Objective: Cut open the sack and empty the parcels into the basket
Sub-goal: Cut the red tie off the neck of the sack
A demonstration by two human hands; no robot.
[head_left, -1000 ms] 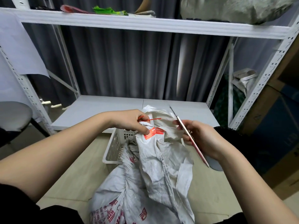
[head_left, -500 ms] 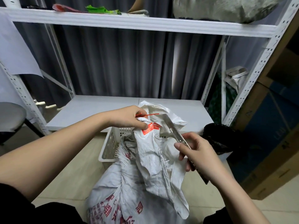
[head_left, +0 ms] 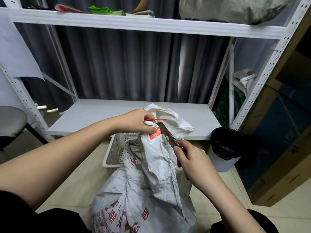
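The sack (head_left: 151, 190) is grey-white woven stuff with red printed characters low down and a red label (head_left: 155, 134) near its neck. The tie (head_left: 156, 119) is red. The basket (head_left: 114, 148) is white, slotted. The blade (head_left: 168, 137) is silver-grey. The bin (head_left: 225, 158) is pale with a black liner. The curtain (head_left: 126, 64) is dark grey, the shelf (head_left: 134, 22) white.

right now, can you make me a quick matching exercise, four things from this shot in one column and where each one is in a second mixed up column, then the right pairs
Things:
1. white sack
2. knife blade
3. white basket
4. red tie

Places:
A. on the floor behind the sack, under the low shelf's front edge
B. pinched in the left hand at the sack's neck
C. upright in front of the person, neck bunched
D. held in the right hand, tip at the red label

Pairs: 1-C, 2-D, 3-A, 4-B
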